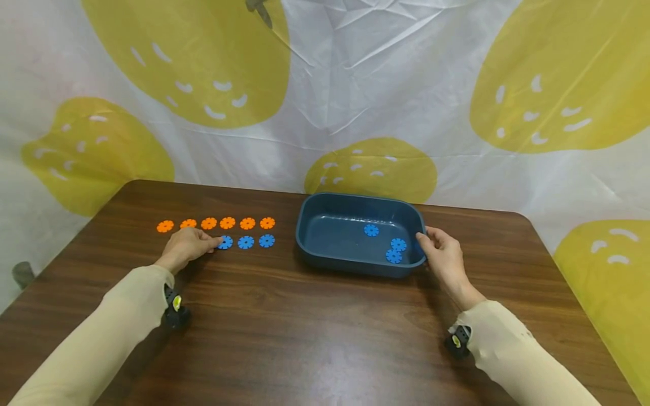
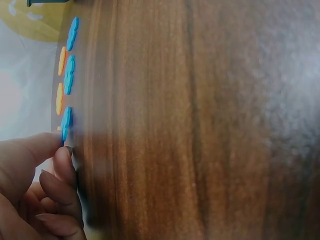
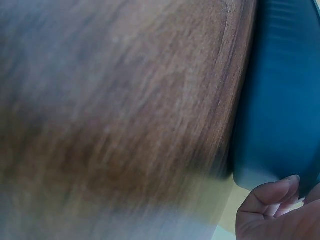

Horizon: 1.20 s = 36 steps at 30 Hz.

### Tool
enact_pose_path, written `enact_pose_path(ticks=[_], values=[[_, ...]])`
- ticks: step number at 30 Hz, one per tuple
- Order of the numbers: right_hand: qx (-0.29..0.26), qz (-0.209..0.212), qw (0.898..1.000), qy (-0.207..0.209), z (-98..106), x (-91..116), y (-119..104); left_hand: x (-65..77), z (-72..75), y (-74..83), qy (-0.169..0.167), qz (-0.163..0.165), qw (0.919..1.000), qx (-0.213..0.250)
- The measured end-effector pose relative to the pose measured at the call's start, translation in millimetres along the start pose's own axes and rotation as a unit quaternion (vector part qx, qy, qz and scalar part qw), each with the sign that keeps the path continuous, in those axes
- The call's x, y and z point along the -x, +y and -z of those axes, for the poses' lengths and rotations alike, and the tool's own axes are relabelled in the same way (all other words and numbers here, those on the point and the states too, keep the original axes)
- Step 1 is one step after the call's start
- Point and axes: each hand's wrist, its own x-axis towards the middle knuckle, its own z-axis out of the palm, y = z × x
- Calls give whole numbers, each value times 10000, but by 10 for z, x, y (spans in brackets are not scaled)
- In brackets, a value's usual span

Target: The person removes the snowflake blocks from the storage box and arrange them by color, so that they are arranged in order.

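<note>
My left hand (image 1: pixel 189 247) pinches the near edge of a blue notched plastic disc (image 1: pixel 225 242) between thumb and fingertips, at the left end of the front row. The left wrist view shows that disc (image 2: pixel 66 122) seen edge-on, low over the wood. Two more blue discs (image 1: pixel 246 242) lie to its right. Around the right end of a dark blue plastic basin (image 1: pixel 355 264), my right hand (image 1: pixel 447 256) grips the rim, thumb on the inner side. Three blue discs (image 1: pixel 371 230) lie on the basin's floor, two of them overlapping at the right.
A row of several orange notched discs (image 1: pixel 227 223) lies behind the blue row, one partly covered by my left hand. All stands on a brown wooden table (image 1: pixel 325 327). Behind its back edge hangs a white cloth (image 1: pixel 244 152) with yellow fruit prints.
</note>
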Motion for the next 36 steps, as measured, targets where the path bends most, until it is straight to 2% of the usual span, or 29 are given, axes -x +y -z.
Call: enact_pose_path(ticks=[20, 36], values=[[-21, 37, 10000, -19, 1, -6, 3, 6, 30, 3, -138, -295, 9995, -27], [32, 18, 10000, 13, -1, 3, -2, 6, 19, 0, -77, -309, 9995, -71]])
